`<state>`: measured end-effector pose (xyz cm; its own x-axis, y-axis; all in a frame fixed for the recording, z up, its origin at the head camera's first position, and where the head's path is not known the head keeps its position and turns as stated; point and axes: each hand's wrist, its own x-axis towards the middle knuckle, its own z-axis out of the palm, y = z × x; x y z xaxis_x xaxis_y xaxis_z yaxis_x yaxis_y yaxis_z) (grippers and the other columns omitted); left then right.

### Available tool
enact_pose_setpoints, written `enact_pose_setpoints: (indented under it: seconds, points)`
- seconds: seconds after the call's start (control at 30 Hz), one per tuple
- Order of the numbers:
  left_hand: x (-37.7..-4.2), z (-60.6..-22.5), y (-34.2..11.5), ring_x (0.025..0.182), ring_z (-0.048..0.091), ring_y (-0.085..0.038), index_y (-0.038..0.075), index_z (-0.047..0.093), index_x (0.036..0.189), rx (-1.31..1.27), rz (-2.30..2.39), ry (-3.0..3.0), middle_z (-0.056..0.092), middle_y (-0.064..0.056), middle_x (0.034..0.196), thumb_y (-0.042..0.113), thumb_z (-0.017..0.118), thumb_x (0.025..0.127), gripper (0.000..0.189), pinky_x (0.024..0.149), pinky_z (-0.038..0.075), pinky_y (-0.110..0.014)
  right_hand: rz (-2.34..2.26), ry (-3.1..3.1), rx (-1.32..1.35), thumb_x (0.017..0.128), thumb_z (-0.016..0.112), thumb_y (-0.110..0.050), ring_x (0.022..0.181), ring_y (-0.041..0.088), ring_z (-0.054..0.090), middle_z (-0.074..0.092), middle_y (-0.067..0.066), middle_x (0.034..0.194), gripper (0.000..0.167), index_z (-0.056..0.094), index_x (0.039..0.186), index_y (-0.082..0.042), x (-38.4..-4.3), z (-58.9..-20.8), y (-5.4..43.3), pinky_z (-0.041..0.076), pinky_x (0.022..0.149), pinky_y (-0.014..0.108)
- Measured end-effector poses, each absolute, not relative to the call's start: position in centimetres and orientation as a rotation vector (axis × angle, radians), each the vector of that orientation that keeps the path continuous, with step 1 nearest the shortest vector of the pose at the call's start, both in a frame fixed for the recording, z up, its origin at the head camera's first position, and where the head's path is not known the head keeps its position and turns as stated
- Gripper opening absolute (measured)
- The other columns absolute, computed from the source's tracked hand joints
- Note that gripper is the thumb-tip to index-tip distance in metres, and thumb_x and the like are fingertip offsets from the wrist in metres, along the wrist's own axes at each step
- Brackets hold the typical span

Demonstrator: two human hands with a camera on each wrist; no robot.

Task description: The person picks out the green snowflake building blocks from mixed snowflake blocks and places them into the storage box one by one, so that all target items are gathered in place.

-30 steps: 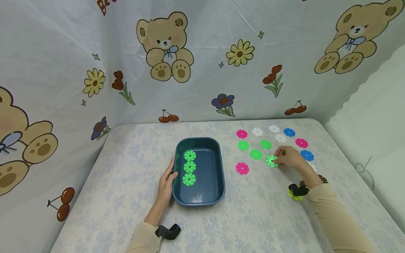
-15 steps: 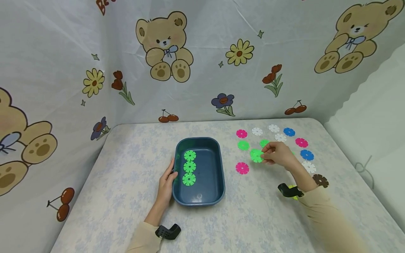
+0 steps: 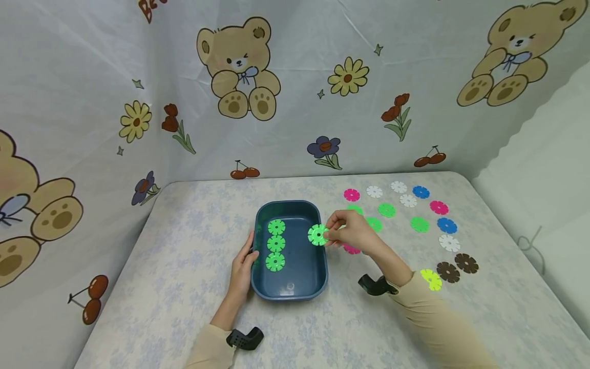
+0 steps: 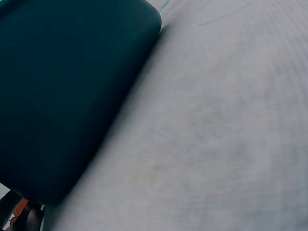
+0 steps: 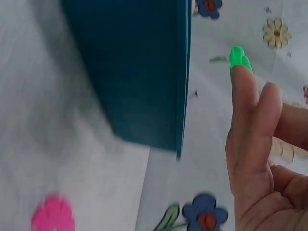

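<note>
A dark blue plastic tray (image 3: 301, 279) stands on the table, its outer wall (image 4: 72, 86) filling much of the left wrist view. My left hand (image 3: 240, 271) grips the tray's left side, thumb on the rim and fingers along the outside. Inside, along the left, lie three green notched discs (image 3: 275, 243) in a column. Between thumb and fingertips my right hand (image 3: 352, 230) pinches another green notched disc (image 3: 313, 235), over the tray's right rim. The right wrist view shows this disc (image 5: 237, 56) edge-on at the fingertips, higher than the tray's rim.
Right of the tray lie loose notched discs: several green (image 3: 387, 210), white (image 3: 375, 191), blue (image 3: 421, 192) and pink (image 3: 439, 207), two brown (image 3: 448, 272) and a yellow one (image 3: 430, 280). A patterned cloth (image 3: 286, 143) hangs behind the table (image 3: 193, 225).
My right hand has lifted a green disc from among the loose ones and carried it left to the tray's right rim. The left hand and the tray have stayed in place.
</note>
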<state>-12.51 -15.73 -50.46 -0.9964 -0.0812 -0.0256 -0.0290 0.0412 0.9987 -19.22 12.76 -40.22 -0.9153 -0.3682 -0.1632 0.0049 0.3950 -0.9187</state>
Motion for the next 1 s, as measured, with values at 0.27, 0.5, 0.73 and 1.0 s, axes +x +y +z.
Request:
enact_pose_setpoints:
  seconds: [0.27, 0.5, 0.73, 1.0]
  points:
    - [-12.4, -50.4, -15.8, 0.15, 0.017, -0.019, 0.018, 0.03, 0.155, 0.115, -2.136, -2.25, 0.022, 0.0, 0.163, 0.016, 0.042, 0.103, 0.053, 0.12, 0.017, -0.046, -1.401, 2.179, -0.502, 0.085, 0.07, 0.002, 0.069, 0.032, 0.073, 0.061, 0.014, 0.072, 0.012, 0.059, 0.088, 0.004, -18.1, -40.8, 7.5, 0.058, 0.063, 0.043]
    - [-12.5, -50.4, -15.8, 0.148, 0.021, -0.017, 0.02, 0.031, 0.155, 0.139, -2.14, -2.256, 0.023, 0.002, 0.162, 0.016, 0.043, 0.103, 0.054, 0.114, 0.024, -0.025, -1.296, 2.151, -0.563, 0.082, 0.072, 0.004, 0.063, 0.029, 0.072, 0.067, 0.011, 0.065, 0.012, 0.06, 0.084, 0.002, -17.5, -42.6, 4.8, 0.058, 0.06, 0.041]
    - [-12.5, -50.4, -15.8, 0.149, 0.021, -0.019, 0.017, 0.03, 0.155, 0.119, -2.138, -2.249, 0.023, 0.0, 0.162, 0.016, 0.043, 0.103, 0.054, 0.112, 0.025, -0.02, -1.243, 2.126, -0.569, 0.082, 0.072, 0.004, 0.056, 0.022, 0.07, 0.068, 0.012, 0.064, 0.011, 0.062, 0.084, 0.002, -17.0, -44.4, 3.6, 0.057, 0.056, 0.036]
    - [-12.5, -50.5, -15.9, 0.149, 0.02, -0.018, 0.018, 0.03, 0.155, 0.115, -2.151, -2.241, 0.023, 0.002, 0.162, 0.015, 0.042, 0.103, 0.053, 0.119, 0.017, -0.045, -1.213, 2.139, -0.583, 0.08, 0.074, 0.005, 0.054, 0.022, 0.069, 0.068, 0.012, 0.063, 0.011, 0.063, 0.085, 0.005, -16.7, -45.2, 3.0, 0.056, 0.052, 0.031]
